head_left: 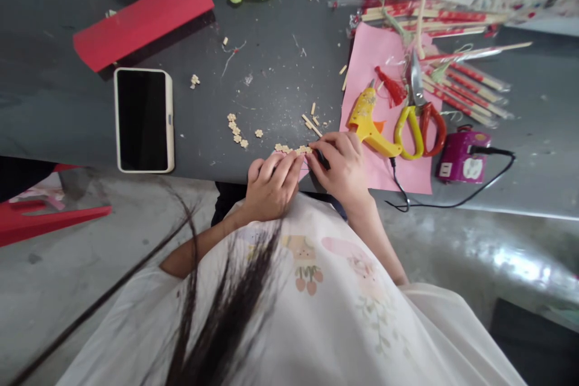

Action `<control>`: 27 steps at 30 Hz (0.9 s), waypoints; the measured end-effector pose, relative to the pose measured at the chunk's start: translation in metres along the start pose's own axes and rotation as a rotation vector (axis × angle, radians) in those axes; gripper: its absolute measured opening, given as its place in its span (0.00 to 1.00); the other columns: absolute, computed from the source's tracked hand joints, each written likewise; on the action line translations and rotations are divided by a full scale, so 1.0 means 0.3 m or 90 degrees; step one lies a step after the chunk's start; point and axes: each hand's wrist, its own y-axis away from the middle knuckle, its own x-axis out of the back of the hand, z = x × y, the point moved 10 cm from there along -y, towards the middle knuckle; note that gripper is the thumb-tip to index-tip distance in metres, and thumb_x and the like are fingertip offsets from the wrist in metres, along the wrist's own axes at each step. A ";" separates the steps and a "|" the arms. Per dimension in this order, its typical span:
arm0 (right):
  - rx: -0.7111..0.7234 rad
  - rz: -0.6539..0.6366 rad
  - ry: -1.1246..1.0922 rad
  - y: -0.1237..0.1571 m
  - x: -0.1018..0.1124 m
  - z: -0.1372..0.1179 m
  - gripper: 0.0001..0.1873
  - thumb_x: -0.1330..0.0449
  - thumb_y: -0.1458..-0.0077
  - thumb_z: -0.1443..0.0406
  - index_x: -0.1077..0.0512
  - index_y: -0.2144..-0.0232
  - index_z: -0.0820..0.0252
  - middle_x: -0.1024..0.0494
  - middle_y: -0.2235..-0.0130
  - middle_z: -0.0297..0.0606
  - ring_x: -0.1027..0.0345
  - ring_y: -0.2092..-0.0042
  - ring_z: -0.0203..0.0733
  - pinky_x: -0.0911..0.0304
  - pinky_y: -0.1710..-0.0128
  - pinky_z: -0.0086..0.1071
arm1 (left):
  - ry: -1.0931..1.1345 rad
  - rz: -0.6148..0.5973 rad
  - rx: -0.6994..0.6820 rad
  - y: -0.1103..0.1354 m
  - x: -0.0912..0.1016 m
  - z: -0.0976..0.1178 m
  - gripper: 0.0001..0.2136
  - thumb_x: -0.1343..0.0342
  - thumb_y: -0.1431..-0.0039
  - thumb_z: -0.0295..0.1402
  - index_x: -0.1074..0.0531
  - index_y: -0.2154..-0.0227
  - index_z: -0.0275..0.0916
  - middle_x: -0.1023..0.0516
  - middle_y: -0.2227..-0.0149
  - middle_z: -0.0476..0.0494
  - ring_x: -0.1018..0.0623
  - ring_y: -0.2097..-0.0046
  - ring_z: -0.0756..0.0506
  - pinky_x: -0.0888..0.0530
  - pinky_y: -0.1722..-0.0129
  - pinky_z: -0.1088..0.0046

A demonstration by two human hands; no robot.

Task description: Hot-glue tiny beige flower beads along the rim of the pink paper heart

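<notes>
At the table's front edge, a row of small pale flower-shaped pieces (pixel 293 149) lies along a bit of pink paper (pixel 304 167). My left hand (pixel 272 186) rests with its fingers laid over the paper, tips just below the row. Close by on the right, my right hand (pixel 342 167) is closed around a small black object (pixel 322 160), mostly hidden by the fingers; its kind is unclear. The right fingertips reach the row's right end. A second short chain of flower pieces (pixel 236 131) and one loose flower piece (pixel 259 133) lie farther left.
Thin stick pieces (pixel 311 123) lie ahead of my right hand. On pink paper (pixel 362 54) at right are a yellow glue gun (pixel 368 120), scissors (pixel 417 102) and a red tassel (pixel 391 87). A purple box (pixel 464 155) has a cable. A phone (pixel 143 120) lies left.
</notes>
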 end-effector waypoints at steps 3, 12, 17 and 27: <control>-0.006 0.001 -0.003 0.000 0.001 0.002 0.09 0.42 0.36 0.62 0.24 0.59 0.57 0.23 0.58 0.44 0.32 0.56 0.49 0.32 0.54 0.45 | -0.002 0.000 0.011 0.020 0.001 -0.021 0.17 0.50 0.32 0.33 0.27 0.43 0.47 0.20 0.45 0.45 0.24 0.46 0.42 0.36 0.45 0.62; -0.012 -0.009 -0.014 0.002 -0.001 0.009 0.09 0.42 0.36 0.61 0.24 0.57 0.56 0.24 0.58 0.43 0.32 0.55 0.49 0.33 0.54 0.46 | 0.014 0.018 0.082 0.039 0.030 -0.091 0.15 0.50 0.37 0.29 0.26 0.49 0.38 0.19 0.51 0.37 0.24 0.48 0.39 0.34 0.47 0.59; 0.016 0.022 -0.006 0.004 0.017 -0.005 0.10 0.40 0.37 0.61 0.24 0.57 0.59 0.23 0.58 0.44 0.32 0.56 0.49 0.31 0.55 0.45 | 0.041 0.018 0.148 0.011 0.054 -0.134 0.18 0.50 0.39 0.26 0.29 0.47 0.37 0.20 0.50 0.37 0.25 0.49 0.40 0.35 0.47 0.59; 0.008 0.014 -0.024 0.008 0.009 0.006 0.10 0.40 0.37 0.60 0.24 0.56 0.57 0.24 0.58 0.43 0.32 0.55 0.48 0.32 0.54 0.45 | 0.006 0.039 0.144 -0.002 0.068 -0.137 0.20 0.49 0.39 0.24 0.32 0.44 0.37 0.19 0.53 0.40 0.25 0.50 0.40 0.36 0.45 0.58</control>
